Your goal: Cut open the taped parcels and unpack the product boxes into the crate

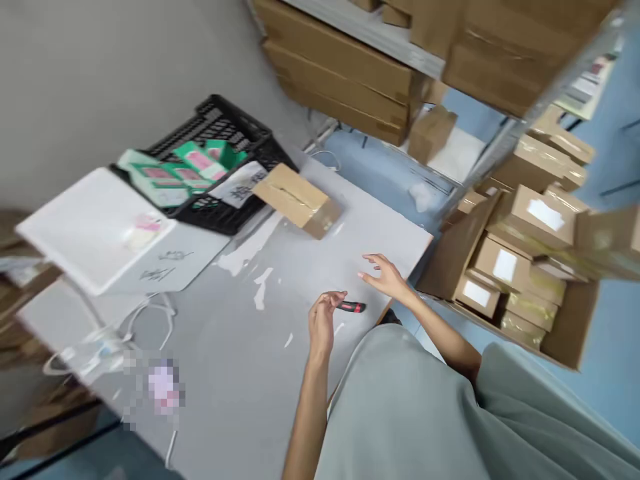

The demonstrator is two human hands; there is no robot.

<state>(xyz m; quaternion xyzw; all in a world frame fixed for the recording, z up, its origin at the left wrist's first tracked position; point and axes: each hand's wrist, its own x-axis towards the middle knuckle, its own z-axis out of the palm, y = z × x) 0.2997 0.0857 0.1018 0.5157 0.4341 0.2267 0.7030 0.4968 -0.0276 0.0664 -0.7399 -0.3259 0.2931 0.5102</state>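
My left hand (324,319) hovers over the grey table (240,347) with its fingers loosely curled and nothing in them, right beside a red and black utility knife (352,307) lying on the tabletop. My right hand (384,275) is open near the table's right edge, fingers spread, just beyond the knife. A taped cardboard box (297,199) rests farther back on the table, well apart from both hands.
A black crate (225,127) holding green and pink packets stands at the back left beside a white board (90,227). White cables (150,320) lie at the left. A large open carton (520,267) of small boxes sits on the floor at the right, under shelves of cartons (350,73).
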